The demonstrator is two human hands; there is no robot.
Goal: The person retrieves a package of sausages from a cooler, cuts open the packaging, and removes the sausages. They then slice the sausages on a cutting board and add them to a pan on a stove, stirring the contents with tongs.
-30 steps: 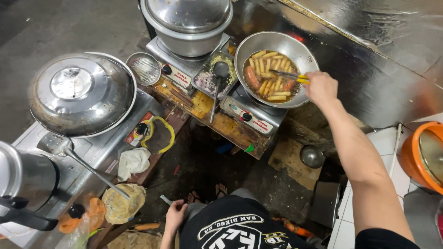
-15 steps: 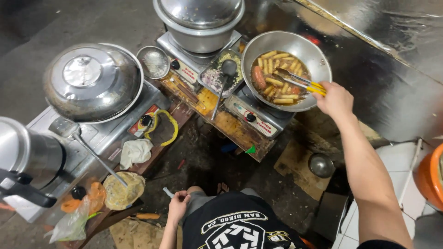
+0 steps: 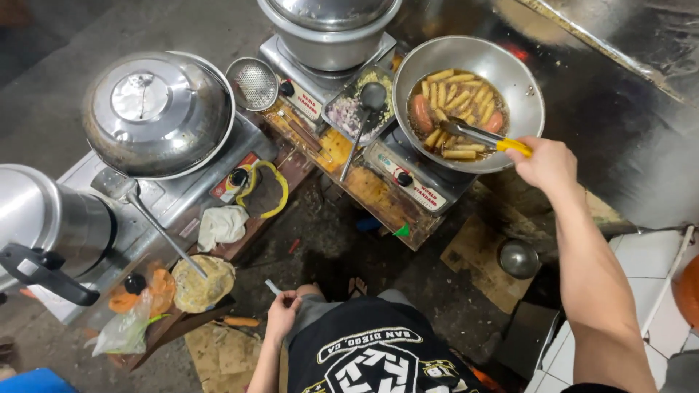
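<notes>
Now right hand [image 3: 547,164] fingers closed on tongs [image 3: 480,136], long axis pointing left into pan [image 3: 524,65], left hand [image 3: 282,314] loosely curled

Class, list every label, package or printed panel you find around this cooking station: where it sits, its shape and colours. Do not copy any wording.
Stove label: front of the stove under the frying pan, a white strip with red print.
Second stove label: front of the stove under the big pot, white, partly hidden.
Plastic bag: lower left, clear, crumpled, by orange items.
Shirt print: bottom centre, white on black.
</notes>
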